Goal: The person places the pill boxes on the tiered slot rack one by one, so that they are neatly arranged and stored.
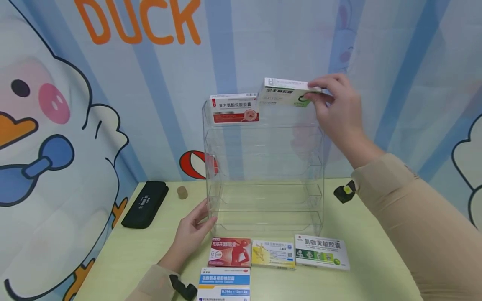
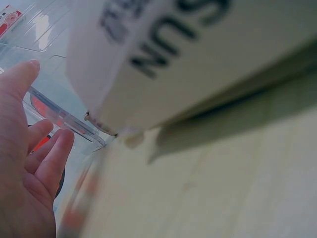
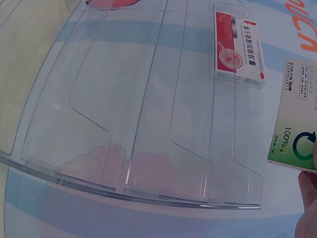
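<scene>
My right hand [image 1: 340,106] pinches a white and green medicine box [image 1: 284,93] by its right end, thumb below and fingers on top. The box hangs slightly tilted over the top tier of a clear plastic display rack [image 1: 263,196]. On that tier's left end stands a red and white medicine box [image 1: 235,109], its right side close to the held box. Down at the rack's lower left side, my left hand [image 1: 190,234] holds the side panel, thumb toward the front and the other fingers behind. In the right wrist view only fingertips [image 3: 309,191] show beside the held box.
Before the rack lie a red box [image 1: 229,252], a yellow and white box [image 1: 273,254], a white and green box [image 1: 321,252] and a blue and white box [image 1: 224,284]. A black case [image 1: 145,205] and a small brown cylinder [image 1: 182,192] lie left. A patterned curtain hangs behind.
</scene>
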A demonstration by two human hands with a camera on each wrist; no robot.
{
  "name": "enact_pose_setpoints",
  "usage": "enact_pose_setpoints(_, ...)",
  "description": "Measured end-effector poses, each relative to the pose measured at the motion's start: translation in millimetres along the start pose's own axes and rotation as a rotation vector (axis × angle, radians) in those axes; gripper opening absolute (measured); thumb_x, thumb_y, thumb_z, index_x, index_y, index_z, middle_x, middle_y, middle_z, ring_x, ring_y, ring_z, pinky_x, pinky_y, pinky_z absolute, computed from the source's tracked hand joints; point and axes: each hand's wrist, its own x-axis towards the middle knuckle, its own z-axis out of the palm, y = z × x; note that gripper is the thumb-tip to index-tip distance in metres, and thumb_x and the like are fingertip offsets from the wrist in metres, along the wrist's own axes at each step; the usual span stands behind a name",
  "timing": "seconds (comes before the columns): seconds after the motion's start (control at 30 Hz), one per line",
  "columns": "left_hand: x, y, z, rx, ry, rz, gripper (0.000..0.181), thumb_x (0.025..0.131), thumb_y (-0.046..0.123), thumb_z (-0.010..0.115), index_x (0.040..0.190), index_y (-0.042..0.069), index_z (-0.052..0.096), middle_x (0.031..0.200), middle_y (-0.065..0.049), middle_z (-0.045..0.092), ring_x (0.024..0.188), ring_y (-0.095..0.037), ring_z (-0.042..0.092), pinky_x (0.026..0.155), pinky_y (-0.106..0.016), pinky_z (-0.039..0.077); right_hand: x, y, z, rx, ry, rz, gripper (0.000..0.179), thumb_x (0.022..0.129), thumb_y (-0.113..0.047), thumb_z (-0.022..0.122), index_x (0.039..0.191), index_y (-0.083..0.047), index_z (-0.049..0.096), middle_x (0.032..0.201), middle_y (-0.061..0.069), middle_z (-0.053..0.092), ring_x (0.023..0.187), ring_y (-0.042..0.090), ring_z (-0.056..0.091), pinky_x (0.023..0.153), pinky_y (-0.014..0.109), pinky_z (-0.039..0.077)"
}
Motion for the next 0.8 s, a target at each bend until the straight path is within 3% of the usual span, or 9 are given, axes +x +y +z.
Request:
enact_pose_setpoints(0.33,0.2,-0.1,0.1,0.000,0.006,-0.001,0.067,0.105,0.034,0.078,0.166,0.038,0.049,0.162,-0.003,0.063,0.149,-0.030,0.063,0.112,-0.036,0.060,10.6,13,5,-0.031,0.043,0.060,0.018,0.104,-0.004,0.073,0.120,0.004,0.077,0.133,0.017,0.066,0.127,0.023,0.071,0.108,0.022,0.061)
enact_pose_setpoints(0.8,0.6,1.6,-0.6,0.012,0.007,-0.017,0.067,0.105,0.032,0.077,0.166,0.038,0.048,0.163,-0.003,0.062,0.150,-0.030,0.062,0.112,-0.036,0.060,6.2,31,6,-0.121,-0.033,0.161,0.021,0.106,-0.003,0.071,0.125,0.003,0.077,0.134,0.018,0.064,0.129,0.029,0.067,0.115,0.035,0.061)
